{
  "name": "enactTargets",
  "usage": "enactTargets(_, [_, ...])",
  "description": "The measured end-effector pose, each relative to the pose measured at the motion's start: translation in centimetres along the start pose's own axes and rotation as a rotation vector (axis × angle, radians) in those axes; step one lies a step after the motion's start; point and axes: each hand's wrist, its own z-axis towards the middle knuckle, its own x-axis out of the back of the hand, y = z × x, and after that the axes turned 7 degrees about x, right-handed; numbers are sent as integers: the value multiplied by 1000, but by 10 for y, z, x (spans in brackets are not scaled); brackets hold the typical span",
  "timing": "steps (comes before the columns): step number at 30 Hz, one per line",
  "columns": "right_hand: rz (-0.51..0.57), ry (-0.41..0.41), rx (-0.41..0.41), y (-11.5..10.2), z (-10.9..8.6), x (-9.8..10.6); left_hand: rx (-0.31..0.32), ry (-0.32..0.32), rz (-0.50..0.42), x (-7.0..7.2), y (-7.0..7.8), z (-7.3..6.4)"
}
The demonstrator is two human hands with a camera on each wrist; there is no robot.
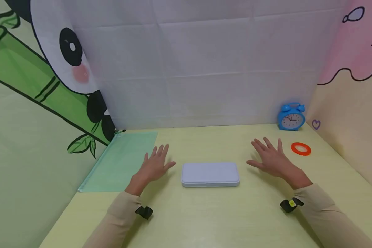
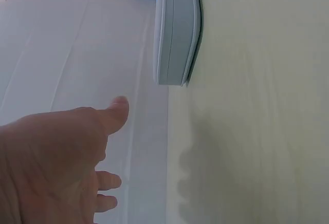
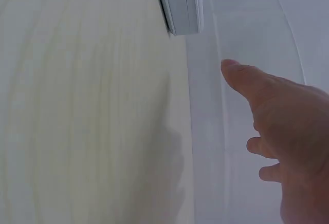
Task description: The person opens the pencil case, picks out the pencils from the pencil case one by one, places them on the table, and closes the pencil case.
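Pale lilac, the case [image 1: 210, 174] lies on the table [image 1: 204, 220] between the left hand [image 1: 154, 166] and the right hand [image 1: 272, 161], apart from both. Both hands are spread wide, holding nothing. Only the head view shows the orange ring [image 1: 301, 148] and green sheet [image 1: 117, 165]; the left wrist view catches the blue clock [image 1: 291, 117], the right wrist view doesn't.

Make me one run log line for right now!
left hand: empty, left of case | right hand: empty, right of case | case: untouched, closed | ring: by right hand | clock: back right
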Motion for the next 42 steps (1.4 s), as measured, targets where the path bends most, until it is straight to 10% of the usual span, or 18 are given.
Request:
enactTargets(23, [218,8,159,-46,8,-12,-192,-139,-424,-16,40,-3])
enactTargets(42, [244,-148,195,-64,11,-25,-176,-227,-451,-34,41,-3])
